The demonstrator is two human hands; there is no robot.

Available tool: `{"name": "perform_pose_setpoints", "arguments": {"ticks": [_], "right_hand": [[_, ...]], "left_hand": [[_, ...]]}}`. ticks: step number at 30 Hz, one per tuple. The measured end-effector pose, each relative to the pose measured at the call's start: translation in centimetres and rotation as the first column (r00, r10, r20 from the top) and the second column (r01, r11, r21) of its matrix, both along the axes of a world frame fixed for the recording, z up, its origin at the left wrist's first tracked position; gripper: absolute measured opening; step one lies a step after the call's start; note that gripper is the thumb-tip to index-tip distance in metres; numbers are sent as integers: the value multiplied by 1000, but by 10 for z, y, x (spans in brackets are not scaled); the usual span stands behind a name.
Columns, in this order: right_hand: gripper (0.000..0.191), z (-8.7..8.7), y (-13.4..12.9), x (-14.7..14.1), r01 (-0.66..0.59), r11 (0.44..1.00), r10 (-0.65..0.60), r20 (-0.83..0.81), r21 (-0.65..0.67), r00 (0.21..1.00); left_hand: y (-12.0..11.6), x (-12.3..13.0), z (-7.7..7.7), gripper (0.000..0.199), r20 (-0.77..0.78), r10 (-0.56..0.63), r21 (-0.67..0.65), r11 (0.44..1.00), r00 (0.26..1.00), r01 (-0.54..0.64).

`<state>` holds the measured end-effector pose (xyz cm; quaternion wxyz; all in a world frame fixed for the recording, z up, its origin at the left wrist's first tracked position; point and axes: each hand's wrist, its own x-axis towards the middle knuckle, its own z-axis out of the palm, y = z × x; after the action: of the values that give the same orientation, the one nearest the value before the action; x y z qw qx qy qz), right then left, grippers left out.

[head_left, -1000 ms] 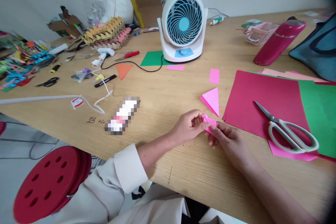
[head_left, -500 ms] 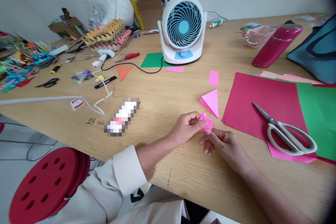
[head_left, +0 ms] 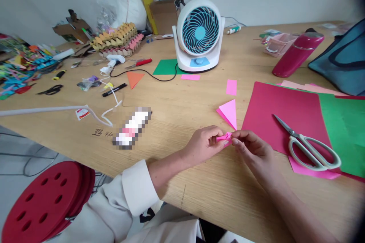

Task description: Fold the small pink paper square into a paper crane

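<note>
Between my two hands is a small folded pink paper (head_left: 224, 137), held just above the wooden table. My left hand (head_left: 203, 142) pinches its left end between thumb and curled fingers. At its right end, the thumb and forefinger of my right hand (head_left: 252, 148) are closed on the paper's edge. Parts of the paper are hidden by my fingertips. Just beyond my hands lies a folded pink paper triangle (head_left: 229, 113), and farther back a small pink paper rectangle (head_left: 231, 87).
Right of my hands, scissors (head_left: 306, 146) lie on red paper (head_left: 282, 106) beside green sheets (head_left: 349, 129). A fan (head_left: 199, 34) stands at the back, with a magenta bottle (head_left: 298, 54) to its right. A blurred-out phone-like object (head_left: 132, 127) lies left; red stools (head_left: 42, 201) stand below.
The pink paper has turned from facing me to nearly edge-on. My right hand has moved up and right, its fingers now at the paper's right end. The view has shifted slightly.
</note>
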<state>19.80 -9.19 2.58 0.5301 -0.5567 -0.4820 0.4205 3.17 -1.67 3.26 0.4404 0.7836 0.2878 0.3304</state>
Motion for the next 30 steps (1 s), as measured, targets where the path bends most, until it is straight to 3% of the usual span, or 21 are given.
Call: {"name": "perform_pose_setpoints", "arguments": {"ticks": [4, 8, 14, 20, 22, 24, 26, 30], "right_hand": [[17, -4, 0, -2, -20, 998, 26, -98, 54, 995], [10, -9, -1, -3, -42, 996, 48, -81, 84, 996], [8, -9, -3, 0, -54, 983, 54, 5, 177, 999], [12, -3, -3, -6, -44, 988, 42, 16, 151, 999], [13, -1, -2, -6, -24, 990, 26, -14, 140, 1000], [16, 1, -2, -4, 26, 992, -21, -39, 121, 999], [17, 2, -2, -2, 78, 993, -73, -62, 90, 995], [17, -1, -3, 2, 89, 995, -83, -119, 39, 989]], "left_hand": [[-1, 1, -5, 25, -91, -25, 132, 991, 996, 37], [-1, 1, -8, 27, -133, -48, 187, 980, 990, 72], [-3, 2, -5, 29, -141, -86, 56, 994, 986, 95], [-4, 2, -5, 31, -107, -155, -138, 981, 982, 140], [-3, 2, -5, 31, -108, -147, -150, 980, 983, 130], [-2, 1, -5, 30, -102, -102, -50, 994, 990, 97], [0, -1, -5, 26, -74, -49, 151, 987, 996, 60], [5, -7, -2, 12, -12, -21, 514, 857, 1000, 25]]}}
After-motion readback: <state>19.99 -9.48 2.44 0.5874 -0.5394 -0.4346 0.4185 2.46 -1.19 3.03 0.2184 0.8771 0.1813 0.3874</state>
